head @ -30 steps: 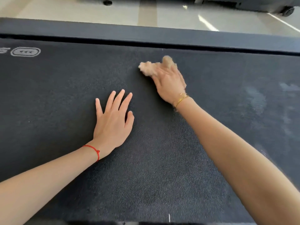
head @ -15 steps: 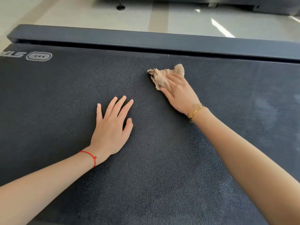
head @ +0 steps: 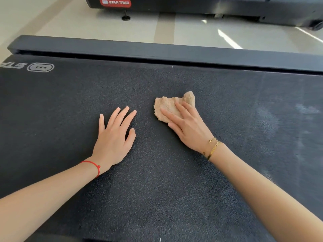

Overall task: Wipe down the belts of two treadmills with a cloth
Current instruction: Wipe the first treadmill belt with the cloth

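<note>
Head view, person leaning over a dark textured rubber treadmill belt (head: 157, 180) that fills most of the frame. Right hand (head: 188, 126), centre-right of frame, lies flat with fingers straight, pressing a small crumpled beige terry cloth (head: 167, 106) down onto the belt; fingers cover the cloth's lower right part, one bunched corner sticks up at its upper right. No curl round the cloth, just a flat press. Gold bracelets (head: 212, 148) on that wrist. Left hand (head: 113, 135), centre-left, is spread flat on the belt, fingers straight and slightly fanned, holding nothing, looks like a brace. Thin red string bracelet (head: 94, 165) on that wrist. Hands are near each other, not touching.

Black side rail (head: 157, 51) runs across the upper frame beyond the belt; grey printed logo mark (head: 41, 67) on the belt at upper left. A second black treadmill with a red STAR TRAC badge (head: 115, 2) sits at the top edge, across a pale floor (head: 192, 30).

Progress, as a judgement: first belt mid-wipe. Pale dusty smears (head: 279, 123) show on the belt at the right of frame, so that part looks not yet cleaned; middle area looks uniformly dark. Whether the second treadmill's belt is done cannot be told, its belt is out of view. Left: the right-side patch, any unseen belt length, likely the other machine.
</note>
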